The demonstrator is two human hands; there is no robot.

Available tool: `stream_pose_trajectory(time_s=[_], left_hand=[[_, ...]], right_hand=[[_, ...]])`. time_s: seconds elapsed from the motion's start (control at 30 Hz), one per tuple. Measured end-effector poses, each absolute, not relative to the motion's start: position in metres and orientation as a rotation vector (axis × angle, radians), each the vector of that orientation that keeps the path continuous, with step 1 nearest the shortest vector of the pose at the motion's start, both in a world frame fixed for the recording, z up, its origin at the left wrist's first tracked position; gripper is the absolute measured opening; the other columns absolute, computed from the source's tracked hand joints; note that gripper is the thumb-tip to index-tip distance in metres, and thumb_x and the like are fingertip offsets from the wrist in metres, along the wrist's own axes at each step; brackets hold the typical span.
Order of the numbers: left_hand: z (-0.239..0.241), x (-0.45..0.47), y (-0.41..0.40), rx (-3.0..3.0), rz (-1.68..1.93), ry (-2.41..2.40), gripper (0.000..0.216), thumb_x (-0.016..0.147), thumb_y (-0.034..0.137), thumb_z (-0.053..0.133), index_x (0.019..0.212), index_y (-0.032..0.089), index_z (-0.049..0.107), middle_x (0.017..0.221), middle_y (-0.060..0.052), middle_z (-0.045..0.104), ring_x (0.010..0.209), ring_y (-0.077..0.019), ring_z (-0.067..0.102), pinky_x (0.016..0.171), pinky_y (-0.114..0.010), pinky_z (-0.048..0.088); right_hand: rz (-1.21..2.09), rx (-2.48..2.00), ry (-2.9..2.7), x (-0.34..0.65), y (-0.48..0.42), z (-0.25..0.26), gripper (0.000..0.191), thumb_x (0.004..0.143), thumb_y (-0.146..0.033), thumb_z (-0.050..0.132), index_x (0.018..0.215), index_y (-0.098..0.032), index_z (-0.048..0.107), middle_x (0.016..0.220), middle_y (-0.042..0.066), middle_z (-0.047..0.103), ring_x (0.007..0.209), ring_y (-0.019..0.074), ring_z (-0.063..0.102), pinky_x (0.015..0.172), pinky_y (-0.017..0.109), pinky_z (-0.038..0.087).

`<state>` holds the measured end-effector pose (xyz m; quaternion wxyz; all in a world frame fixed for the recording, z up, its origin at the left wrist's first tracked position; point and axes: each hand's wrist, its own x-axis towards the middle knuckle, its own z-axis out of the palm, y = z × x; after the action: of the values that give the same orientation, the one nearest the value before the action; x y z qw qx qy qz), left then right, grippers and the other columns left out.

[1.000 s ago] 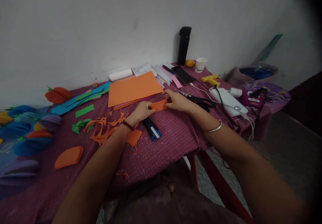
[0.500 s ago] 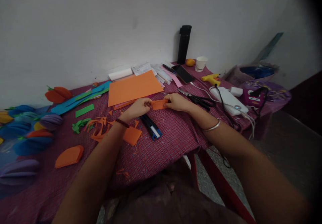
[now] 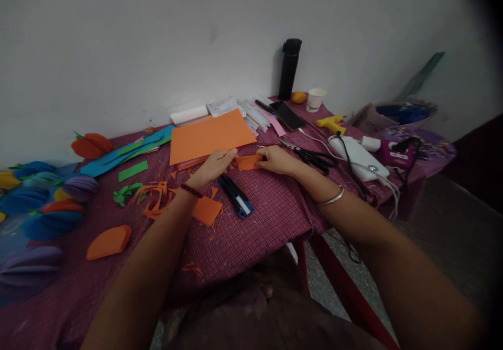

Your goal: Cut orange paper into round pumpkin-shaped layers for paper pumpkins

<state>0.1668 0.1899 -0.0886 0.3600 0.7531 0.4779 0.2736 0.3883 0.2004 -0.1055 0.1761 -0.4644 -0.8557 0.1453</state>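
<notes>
Between my two hands is a small piece of orange paper, held above the checked cloth. My left hand pinches its left end, and my right hand grips the right end with fingers closed. Just below lies a black and blue stapler. A small orange paper square rests beside my left forearm, near curly orange scraps. Behind my hands is a stack of orange sheets. Black-handled scissors lie to the right of my right hand.
Folded paper shapes crowd the left side, with cut orange pieces nearby. At the back stand a black bottle and a paper cup. A phone, a yellow glue gun and a white power bank with cables occupy the right.
My left thumb and fingers have shifted slightly at the left end of the orange paper. Both hands stay in about the same place; the view has moved a little.
</notes>
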Motion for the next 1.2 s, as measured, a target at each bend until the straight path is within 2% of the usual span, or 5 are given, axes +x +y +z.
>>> stream_pose_trajectory(time_s=[0.07,0.2,0.3,0.67,1.2], left_hand=[[-0.0902,0.1669,0.1908,1.918,0.706,1.231,0.041,0.091,0.043,0.036,0.077,0.014,0.061,0.069,-0.006,0.062,0.055,-0.0123,0.053,0.051,-0.024,0.04],[-0.0904,0.1684,0.19,2.031,0.589,1.226,0.016,0.074,0.029,0.06,0.076,0.013,0.063,0.063,0.0,0.057,0.054,-0.0102,0.047,0.051,-0.022,0.035],[-0.0896,0.1708,0.188,2.041,0.612,1.288,0.009,0.067,0.02,0.061,0.073,0.013,0.063,0.058,0.003,0.052,0.053,-0.0096,0.043,0.05,-0.022,0.032],[-0.0948,0.1737,0.1893,2.016,0.697,1.228,0.017,0.078,0.025,0.054,0.069,0.013,0.063,0.056,0.003,0.048,0.051,-0.0085,0.037,0.05,-0.023,0.029],[-0.0978,0.1642,0.1922,1.884,0.646,1.164,0.015,0.075,0.026,0.058,0.075,0.014,0.067,0.056,0.003,0.049,0.049,-0.0079,0.039,0.048,-0.022,0.027]], right_hand=[[0.401,-1.312,-2.422,0.3886,0.2015,-0.1067,0.007,0.077,-0.02,0.062,0.073,-0.014,0.062,0.064,-0.001,0.057,0.057,0.011,0.044,0.055,0.024,0.024],[0.417,-1.291,-2.414,0.3892,0.2021,-0.108,0.006,0.076,-0.019,0.062,0.072,-0.014,0.062,0.063,-0.001,0.057,0.057,0.0106,0.044,0.055,0.024,0.024],[0.427,-1.281,-2.411,0.3893,0.2013,-0.1077,0.005,0.076,-0.018,0.061,0.073,-0.015,0.063,0.063,-0.001,0.057,0.057,0.0109,0.045,0.055,0.024,0.025],[0.443,-1.299,-2.426,0.3879,0.2,-0.1048,0.007,0.077,-0.018,0.06,0.078,-0.014,0.066,0.068,0.0,0.06,0.06,0.012,0.046,0.057,0.025,0.025],[0.449,-1.278,-2.438,0.3883,0.1999,-0.1043,0.006,0.077,-0.017,0.06,0.074,-0.014,0.064,0.064,0.0,0.058,0.059,0.0117,0.045,0.057,0.024,0.027]])
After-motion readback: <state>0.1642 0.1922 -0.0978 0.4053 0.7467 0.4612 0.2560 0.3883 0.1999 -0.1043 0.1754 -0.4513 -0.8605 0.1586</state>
